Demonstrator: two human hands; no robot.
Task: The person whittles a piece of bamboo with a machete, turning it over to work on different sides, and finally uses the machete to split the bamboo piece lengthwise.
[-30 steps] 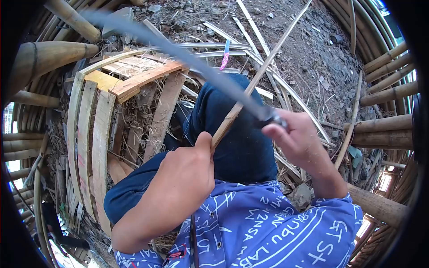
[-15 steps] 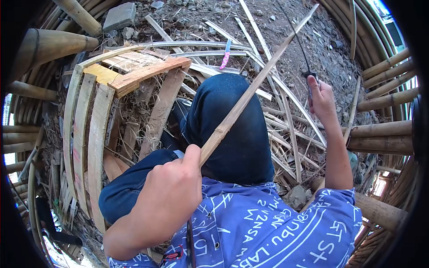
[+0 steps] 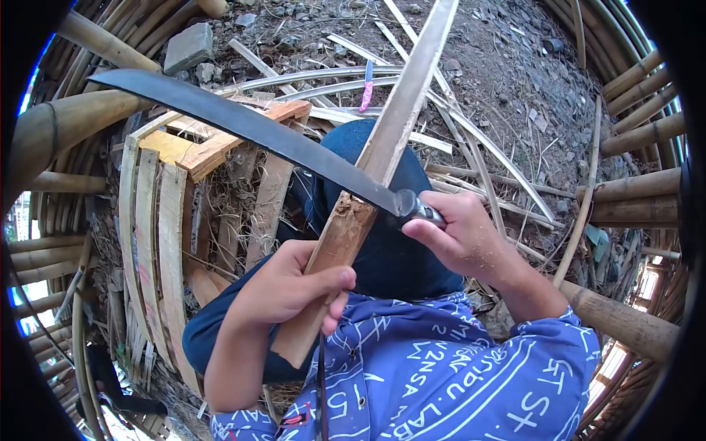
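My left hand (image 3: 298,287) is closed around the lower part of a split bamboo strip (image 3: 408,103), which slants up and away over my raised knee (image 3: 419,250). The strip's broad face shows, with a rough node (image 3: 346,207) just above my fingers. In my right hand (image 3: 463,235) is a machete (image 3: 243,128), gripped by its metal-collared handle. Its long dark blade points left and lies across the strip right by the node. Small pale crumbs cling to my right wrist.
A slatted wooden crate (image 3: 170,220) with shavings inside stands at my left. Pale bamboo strips (image 3: 489,147) litter the ground ahead, with a pink-and-blue-handled knife (image 3: 366,95) among them. A concrete block (image 3: 188,48) lies far left; bamboo poles (image 3: 640,187) line both sides.
My right hand has swung the machete in from the far right, laying its blade across the strip. The bamboo strip has turned to show its broad face and tilts more steeply away.
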